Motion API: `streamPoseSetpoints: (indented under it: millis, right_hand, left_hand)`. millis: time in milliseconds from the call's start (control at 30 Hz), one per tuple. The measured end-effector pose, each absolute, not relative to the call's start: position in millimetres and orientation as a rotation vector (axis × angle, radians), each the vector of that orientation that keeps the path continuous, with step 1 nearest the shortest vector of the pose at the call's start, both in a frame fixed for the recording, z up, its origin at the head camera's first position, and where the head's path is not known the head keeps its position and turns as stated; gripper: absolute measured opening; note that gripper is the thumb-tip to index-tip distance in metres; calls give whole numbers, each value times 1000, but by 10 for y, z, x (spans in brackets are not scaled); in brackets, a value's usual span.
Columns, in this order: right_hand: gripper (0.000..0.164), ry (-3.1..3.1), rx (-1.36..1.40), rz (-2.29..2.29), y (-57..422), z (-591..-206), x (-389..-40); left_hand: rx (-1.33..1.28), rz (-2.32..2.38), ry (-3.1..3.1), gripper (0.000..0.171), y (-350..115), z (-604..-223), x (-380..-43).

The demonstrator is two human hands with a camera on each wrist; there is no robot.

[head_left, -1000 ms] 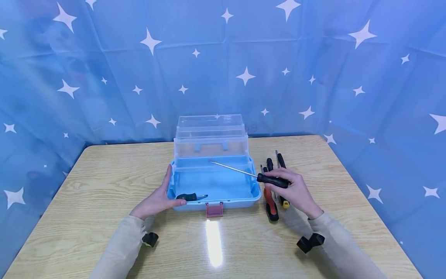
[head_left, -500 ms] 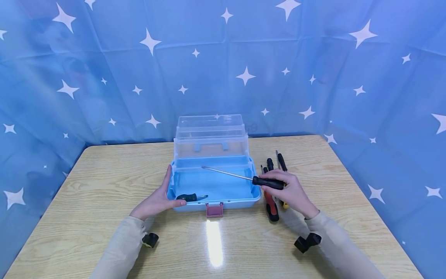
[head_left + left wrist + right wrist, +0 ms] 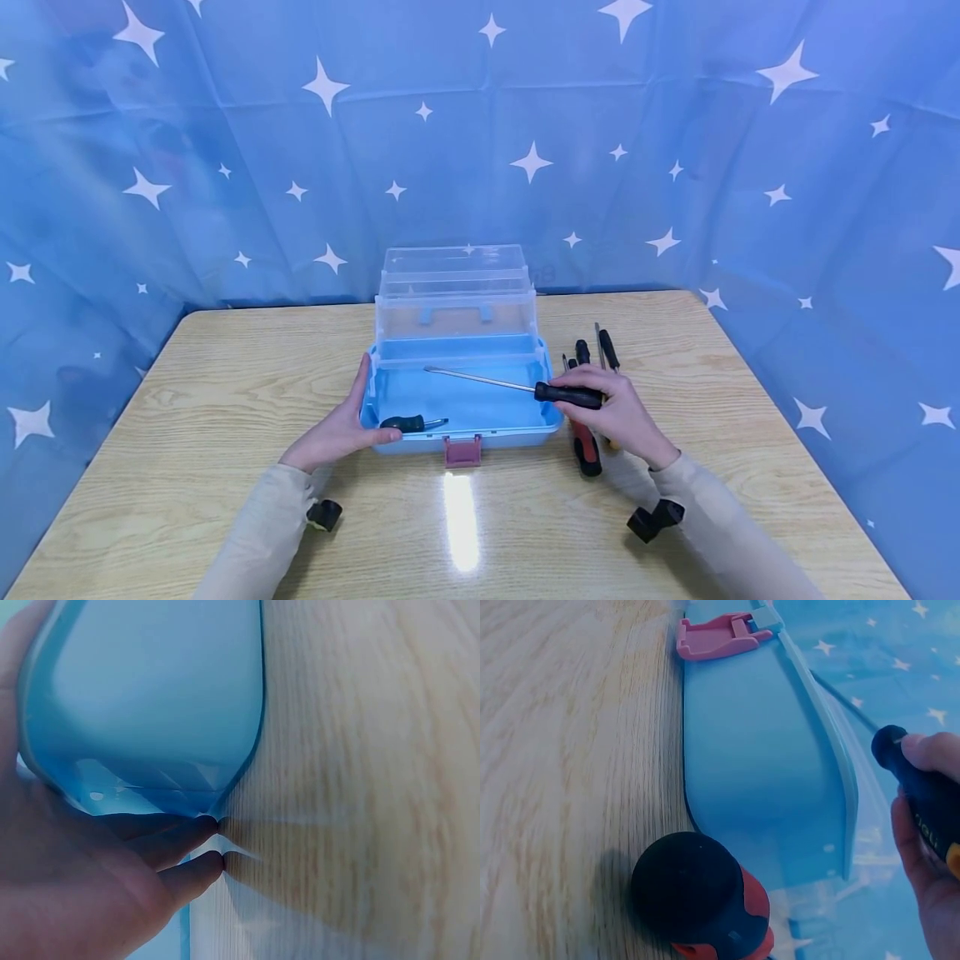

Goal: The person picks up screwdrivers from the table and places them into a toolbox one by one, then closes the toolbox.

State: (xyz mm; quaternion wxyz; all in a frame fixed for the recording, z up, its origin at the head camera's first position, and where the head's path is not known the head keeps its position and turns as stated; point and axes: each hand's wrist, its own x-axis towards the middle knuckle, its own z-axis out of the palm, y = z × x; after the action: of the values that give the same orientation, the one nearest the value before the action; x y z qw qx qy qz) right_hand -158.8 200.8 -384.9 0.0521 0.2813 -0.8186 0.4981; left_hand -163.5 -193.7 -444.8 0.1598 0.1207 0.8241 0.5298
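The wood-grain table fills the lower half of my head view, backed by a blue curtain with white stars. Right of centre I see loose tools, among them a red-and-black handle, just beside the right end of the light-blue box; the right hand hides part of this group. In my right wrist view the red-and-black handle looms at the bottom, covering part of the box. The box occupies the centre of my head view, its clear lid upright at the back, its pink latch at the front. Inside, at the front left corner, lies a short screwdriver, blade pointing right. The right hand grasps a long screwdriver by its black handle, the shaft slanting leftward over the interior; I cannot tell whether its tip touches the box. The left hand rests against the left end, fingers extended, thumb at the front rim near the short screwdriver.
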Motion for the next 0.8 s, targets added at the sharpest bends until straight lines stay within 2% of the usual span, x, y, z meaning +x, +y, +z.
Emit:
streamPoseSetpoints:
  millis: [800]
  right_hand:
    - [25,-2576,962,1472,1763,-3906,-1658]
  left_hand:
    - [363,1539,2341,120,-1939,-4463,-1648]
